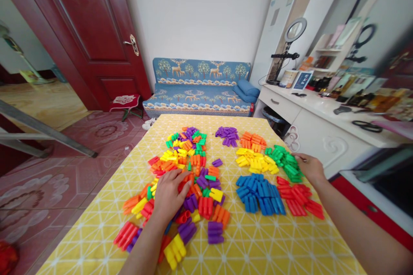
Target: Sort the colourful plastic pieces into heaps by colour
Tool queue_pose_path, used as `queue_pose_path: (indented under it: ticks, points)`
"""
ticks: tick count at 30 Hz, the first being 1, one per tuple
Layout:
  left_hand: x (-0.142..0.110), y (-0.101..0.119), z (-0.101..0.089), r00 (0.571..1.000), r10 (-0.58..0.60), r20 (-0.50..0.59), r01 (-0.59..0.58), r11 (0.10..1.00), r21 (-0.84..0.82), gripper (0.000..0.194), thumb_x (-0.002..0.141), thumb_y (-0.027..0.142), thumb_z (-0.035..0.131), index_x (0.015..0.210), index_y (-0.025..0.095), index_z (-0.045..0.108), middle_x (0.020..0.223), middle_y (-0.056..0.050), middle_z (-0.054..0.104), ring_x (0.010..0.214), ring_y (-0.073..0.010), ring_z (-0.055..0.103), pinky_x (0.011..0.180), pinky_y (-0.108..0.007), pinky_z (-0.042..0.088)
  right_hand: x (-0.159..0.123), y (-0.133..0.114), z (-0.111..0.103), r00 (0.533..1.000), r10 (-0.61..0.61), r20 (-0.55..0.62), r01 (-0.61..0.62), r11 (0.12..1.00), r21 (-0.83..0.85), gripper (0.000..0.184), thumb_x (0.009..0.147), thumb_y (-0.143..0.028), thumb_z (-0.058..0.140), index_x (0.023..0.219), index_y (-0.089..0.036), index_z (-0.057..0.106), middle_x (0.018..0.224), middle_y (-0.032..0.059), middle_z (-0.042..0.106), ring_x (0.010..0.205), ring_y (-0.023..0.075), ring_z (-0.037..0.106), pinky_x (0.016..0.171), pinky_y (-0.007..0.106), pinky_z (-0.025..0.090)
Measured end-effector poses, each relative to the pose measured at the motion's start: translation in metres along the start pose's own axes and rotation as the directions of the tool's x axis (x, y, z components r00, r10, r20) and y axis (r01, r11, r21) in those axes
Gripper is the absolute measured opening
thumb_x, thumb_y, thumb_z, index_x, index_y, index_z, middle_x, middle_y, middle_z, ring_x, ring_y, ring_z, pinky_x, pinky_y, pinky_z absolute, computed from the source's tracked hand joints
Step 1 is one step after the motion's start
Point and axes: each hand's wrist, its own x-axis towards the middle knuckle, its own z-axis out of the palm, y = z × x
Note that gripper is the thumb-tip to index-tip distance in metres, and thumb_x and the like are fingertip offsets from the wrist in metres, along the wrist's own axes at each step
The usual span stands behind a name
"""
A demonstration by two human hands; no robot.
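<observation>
My left hand (170, 194) rests over a mixed heap of plastic building pieces shaped like joined tubes, its fingers spread and thumb apart. Around it lie red pieces (205, 207), purple pieces (215, 232) and yellow pieces (175, 250). At the right edge of the table, my right hand (310, 168) has its fingers drawn together against the green pile (285, 161). Whatever those fingertips may pinch is hidden. Sorted piles lie nearby: blue (260, 194), red (298, 197), yellow (256, 160), orange (252, 140) and purple (227, 135).
A yellow patterned cloth covers the table (258, 240). Beyond it stands a blue sofa (201, 90). On the right is a white dresser (335, 116) crowded with bottles and a ring light (296, 30). A small stool (125, 102) sits by the red door (87, 21).
</observation>
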Motion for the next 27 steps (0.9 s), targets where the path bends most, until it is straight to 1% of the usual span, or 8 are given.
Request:
queue_pose_path:
  ticks: [6,10,13,15,17,20,23,27]
  points:
    - [0.000,-0.001,0.001,1.000,0.002,-0.002,-0.002,1.000,0.003,0.032,0.090,0.041,0.049,0.113,0.030,0.068,0.112,-0.006,0.066,0.106,-0.0253,0.059,0.093,-0.044,0.045,-0.010,-0.019,-0.006,0.996,-0.022,-0.089,0.018,0.999,-0.043,0.035,0.076,-0.036,0.050,0.091,-0.017,0.075,0.088,0.0116,0.072,0.072,0.0244,0.064,0.066,0.035,0.047]
    - [-0.001,0.000,0.001,1.000,-0.006,0.000,0.006,1.000,-0.002,0.032,0.090,0.041,0.050,0.113,0.029,0.068,0.112,-0.005,0.066,0.106,-0.0253,0.059,0.093,-0.044,0.045,-0.037,-0.074,-0.003,0.982,-0.143,-0.123,0.153,0.986,0.073,0.038,0.081,-0.040,0.047,0.098,-0.016,0.072,0.098,0.0122,0.067,0.074,0.0221,0.061,0.070,0.035,0.047]
    - [-0.001,0.000,0.001,1.000,-0.002,-0.012,0.002,1.000,-0.003,0.032,0.089,0.040,0.051,0.114,0.028,0.068,0.112,-0.006,0.066,0.107,-0.0256,0.058,0.094,-0.044,0.045,-0.074,-0.136,0.009,0.928,-0.371,0.024,0.342,0.877,0.339,0.031,0.084,-0.038,0.050,0.095,-0.017,0.070,0.097,0.0091,0.066,0.080,0.0201,0.060,0.073,0.033,0.048]
    - [-0.001,0.000,0.001,1.000,-0.003,-0.014,0.003,1.000,-0.006,0.032,0.089,0.040,0.051,0.114,0.027,0.068,0.112,-0.006,0.066,0.107,-0.0254,0.058,0.094,-0.044,0.045,-0.104,-0.177,0.020,0.835,-0.523,0.170,0.396,0.786,0.475,0.024,0.085,-0.031,0.051,0.094,-0.019,0.070,0.095,0.0071,0.066,0.080,0.0180,0.060,0.073,0.030,0.047]
    - [-0.001,0.000,0.001,1.000,-0.004,-0.006,0.004,1.000,-0.009,0.032,0.090,0.040,0.051,0.113,0.028,0.068,0.112,-0.006,0.066,0.106,-0.0252,0.058,0.093,-0.044,0.045,-0.133,-0.212,0.030,0.707,-0.640,0.303,0.432,0.729,0.531,0.019,0.083,-0.023,0.053,0.093,-0.020,0.070,0.091,0.0047,0.065,0.077,0.0157,0.059,0.072,0.027,0.046]
    - [-0.001,-0.001,0.001,1.000,-0.002,0.001,0.002,1.000,-0.012,0.031,0.090,0.041,0.050,0.113,0.030,0.068,0.111,-0.006,0.066,0.106,-0.0253,0.059,0.092,-0.044,0.045,-0.165,-0.245,0.042,0.591,-0.666,0.455,0.495,0.745,0.447,0.021,0.080,-0.017,0.058,0.097,-0.023,0.070,0.096,0.0036,0.064,0.084,0.0157,0.060,0.075,0.026,0.044]
    - [-0.001,-0.001,0.001,1.000,0.004,-0.008,-0.004,1.000,-0.021,0.031,0.090,0.040,0.050,0.113,0.030,0.068,0.110,-0.006,0.066,0.104,-0.0252,0.059,0.091,-0.044,0.046,-0.180,-0.261,0.053,0.588,-0.589,0.555,0.542,0.796,0.270,0.027,0.081,-0.020,0.062,0.107,-0.024,0.068,0.103,0.0056,0.062,0.092,0.0185,0.061,0.077,0.027,0.043]
    - [-0.001,0.000,0.000,1.000,0.005,-0.021,-0.006,1.000,-0.028,0.031,0.090,0.039,0.051,0.113,0.029,0.068,0.110,-0.006,0.066,0.105,-0.0254,0.058,0.092,-0.044,0.045,-0.182,-0.269,0.061,0.625,-0.524,0.579,0.537,0.826,0.168,0.018,0.082,-0.025,0.062,0.098,-0.023,0.068,0.103,0.0056,0.062,0.096,0.0200,0.061,0.078,0.028,0.041]
